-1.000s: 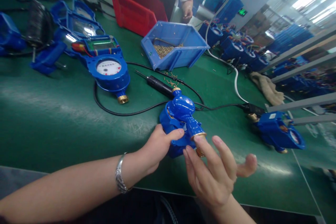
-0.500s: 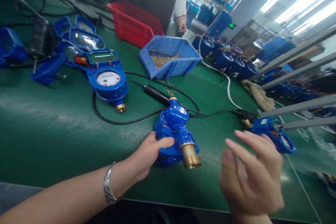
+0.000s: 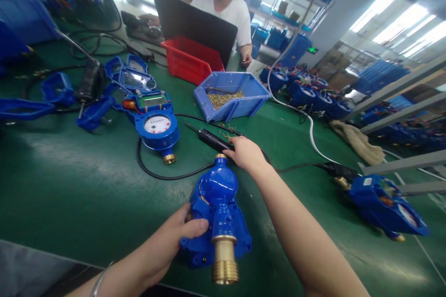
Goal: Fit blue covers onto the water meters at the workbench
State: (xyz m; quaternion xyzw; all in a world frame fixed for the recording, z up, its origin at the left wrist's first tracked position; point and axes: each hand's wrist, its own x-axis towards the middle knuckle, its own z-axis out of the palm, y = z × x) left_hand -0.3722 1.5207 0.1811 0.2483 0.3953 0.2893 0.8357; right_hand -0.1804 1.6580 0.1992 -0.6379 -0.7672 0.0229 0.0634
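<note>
A blue water meter with brass threaded ends [image 3: 223,216] lies underside up near the bench's front edge. My left hand [image 3: 170,241] grips its left side, thumb on top and the other fingers mostly hidden. My right hand [image 3: 245,152] reaches past the meter to a black electric screwdriver [image 3: 212,140], thumb and fingers on either side of the rear of its handle. Small brass screws [image 3: 227,127] lie loose just beyond these fingers. Another water meter [image 3: 156,125], dial up with its lid open, lies to the left.
A blue bin [image 3: 237,109] of brass screws stands behind the screwdriver, beside a red bin [image 3: 184,72]. Black cables [image 3: 167,177] cross the green bench. At right are another meter [image 3: 383,202] and a metal rack [image 3: 414,165]. A person [image 3: 226,18] sits opposite.
My right hand has moved from the right side forward and left to the screwdriver. My left hand has brought the held meter slightly nearer and left. The view has tipped up a little.
</note>
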